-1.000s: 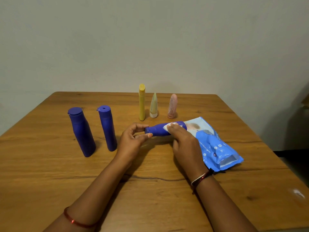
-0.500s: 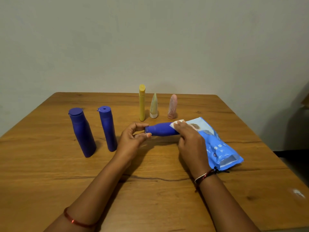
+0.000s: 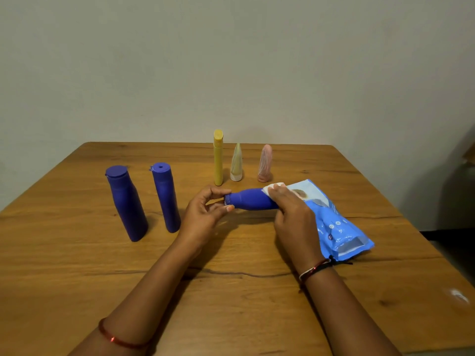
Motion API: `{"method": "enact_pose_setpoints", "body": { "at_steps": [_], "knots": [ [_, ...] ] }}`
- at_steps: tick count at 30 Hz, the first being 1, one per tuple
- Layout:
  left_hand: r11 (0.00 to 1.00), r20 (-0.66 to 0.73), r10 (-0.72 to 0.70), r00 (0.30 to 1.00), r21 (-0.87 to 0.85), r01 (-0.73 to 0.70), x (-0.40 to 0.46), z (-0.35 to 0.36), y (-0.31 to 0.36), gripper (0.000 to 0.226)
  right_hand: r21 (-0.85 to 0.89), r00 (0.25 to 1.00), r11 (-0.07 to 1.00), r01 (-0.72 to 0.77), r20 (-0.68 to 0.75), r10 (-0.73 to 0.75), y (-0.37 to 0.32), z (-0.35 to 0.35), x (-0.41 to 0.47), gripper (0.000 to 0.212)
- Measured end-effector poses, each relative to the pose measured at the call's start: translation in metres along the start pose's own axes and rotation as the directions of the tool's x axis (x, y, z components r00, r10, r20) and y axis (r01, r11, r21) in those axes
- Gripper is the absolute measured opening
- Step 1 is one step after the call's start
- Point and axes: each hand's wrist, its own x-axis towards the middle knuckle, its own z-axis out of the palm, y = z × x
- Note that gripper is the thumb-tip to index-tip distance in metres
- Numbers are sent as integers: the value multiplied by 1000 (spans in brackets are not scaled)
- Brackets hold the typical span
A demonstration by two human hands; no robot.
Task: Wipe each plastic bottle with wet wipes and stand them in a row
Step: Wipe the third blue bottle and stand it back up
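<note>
Sliding toward the base, the right hand [image 3: 290, 211] presses its white wet wipe [image 3: 270, 188] along the blue bottle [image 3: 250, 199] held level above the table [image 3: 77, 253], neck pinched in the left hand [image 3: 205, 214] fingers (wiping seems nearly done).

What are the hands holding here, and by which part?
Left hand pinches the horizontal blue plastic bottle at its neck; right hand wraps a white wet wipe around its base end.

Dim, even indoor light, warm cast. Soft shadows lie under the forearms on the desk [image 3: 77, 265]; a dark shadow fills the right edge. Small glare patch [image 3: 457, 295] near the desk's right corner. Wide-angle bowing at the edges; slightly soft overall.
</note>
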Motion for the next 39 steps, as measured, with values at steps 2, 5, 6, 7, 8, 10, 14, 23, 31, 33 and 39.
{"method": "enact_pose_setpoints", "body": {
  "at_steps": [2,5,6,7,8,10,14,23,31,33,39],
  "knots": [
    [1000,-16,11,1000,-6,-11,0,1,1,31,49,995,997,65,71,-68,-7,2,-4,55],
    [1000,-43,26,999,-16,-27,1,0,1,30,98,983,986,134,112,-144,-14,1,-8,54],
    [999,-47,32,998,-8,-32,1,-1,1,30,93,985,986,138,93,-146,-13,0,-9,52],
    [999,-48,38,998,4,-37,2,-1,1,30,78,990,989,122,62,-127,-11,0,-8,49],
    [999,-44,42,998,14,-41,1,-2,1,30,55,995,994,90,26,-92,-9,-2,-8,47],
    [999,-32,53,998,12,-53,1,-2,2,30,17,999,1000,13,-42,-12,-4,-4,-5,43],
    [996,35,84,996,-1,-84,-2,-2,5,32,5,995,998,-66,-78,67,2,-6,1,42],
    [932,122,270,955,217,-291,-4,1,2,35,111,961,974,199,170,-216,-22,3,-10,63],
    [906,108,348,931,217,-364,-7,1,5,39,66,998,996,-65,-4,65,3,-5,3,51],
    [909,90,354,931,201,-365,-6,1,5,39,74,992,990,-121,-29,123,10,-8,5,50],
    [928,77,321,944,172,-330,-6,1,5,35,104,1000,994,-18,2,18,-1,-3,0,56]
  ]
}}
